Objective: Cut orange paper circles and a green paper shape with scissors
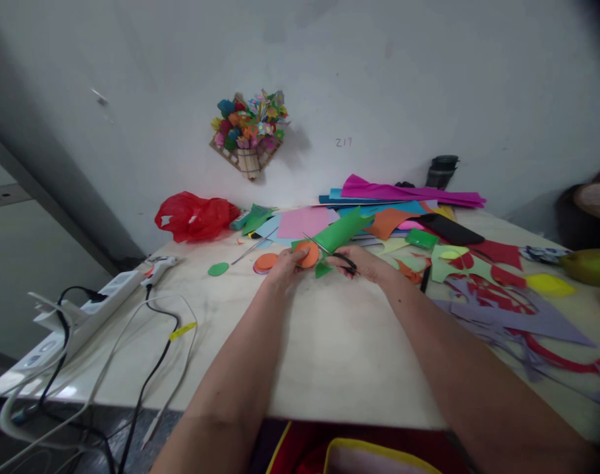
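My left hand (286,264) is closed on an orange paper circle (308,255), which lies against a sheet of green paper (343,228). In my right hand (361,262) is a pair of scissors (346,263) with dark handles; its blades reach left to the green paper beside the circle. A green scrap (323,270) hangs below the blades. To the left of my left hand, an orange circle (266,262) rests on the table on top of another disc, and a green circle (218,269) lies farther left.
A red plastic bag (195,217) sits at the back left. A white power strip (82,316) with cables occupies the left edge. Coloured paper sheets (307,222) lie at the back; purple offcuts (521,319) and red scraps spread over the right. A paper-flower decoration (249,131) hangs on the wall.
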`<state>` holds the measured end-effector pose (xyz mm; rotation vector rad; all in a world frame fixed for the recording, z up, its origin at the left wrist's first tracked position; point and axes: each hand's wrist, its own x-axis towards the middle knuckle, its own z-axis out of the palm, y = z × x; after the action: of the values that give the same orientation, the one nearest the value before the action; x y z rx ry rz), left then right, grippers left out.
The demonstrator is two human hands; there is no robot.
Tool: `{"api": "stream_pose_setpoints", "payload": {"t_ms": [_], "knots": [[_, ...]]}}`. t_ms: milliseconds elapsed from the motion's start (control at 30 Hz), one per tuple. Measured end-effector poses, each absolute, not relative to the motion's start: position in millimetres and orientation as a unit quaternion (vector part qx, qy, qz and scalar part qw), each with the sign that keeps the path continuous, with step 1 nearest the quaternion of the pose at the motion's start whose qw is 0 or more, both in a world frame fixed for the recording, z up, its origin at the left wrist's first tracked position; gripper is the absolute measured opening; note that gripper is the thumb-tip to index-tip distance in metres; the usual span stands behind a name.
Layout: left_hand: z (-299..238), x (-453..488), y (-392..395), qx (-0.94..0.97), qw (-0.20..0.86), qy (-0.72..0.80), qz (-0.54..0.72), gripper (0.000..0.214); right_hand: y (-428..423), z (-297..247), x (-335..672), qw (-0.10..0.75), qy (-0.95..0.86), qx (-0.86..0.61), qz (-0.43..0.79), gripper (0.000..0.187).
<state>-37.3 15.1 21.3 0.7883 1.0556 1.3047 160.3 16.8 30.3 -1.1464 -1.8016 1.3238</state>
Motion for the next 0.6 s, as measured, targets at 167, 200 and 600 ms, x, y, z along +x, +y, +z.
{"api": "stream_pose_setpoints", "payload": {"t_ms": [167,200,600], "knots": [[18,-39,18,0.341,0.612,0.452,0.552,0.021,16,30,161,0.312,-0.688,-0.420,0.503,0.045],[17,-39,19,0.341,0.614,0.452,0.550,0.022,16,30,161,0.312,-0.689,-0.420,0.502,0.046],[8,-48,28,0.355,0.621,0.444,0.539,0.029,20,26,162,0.309,-0.695,-0.424,0.492,0.047]]}}
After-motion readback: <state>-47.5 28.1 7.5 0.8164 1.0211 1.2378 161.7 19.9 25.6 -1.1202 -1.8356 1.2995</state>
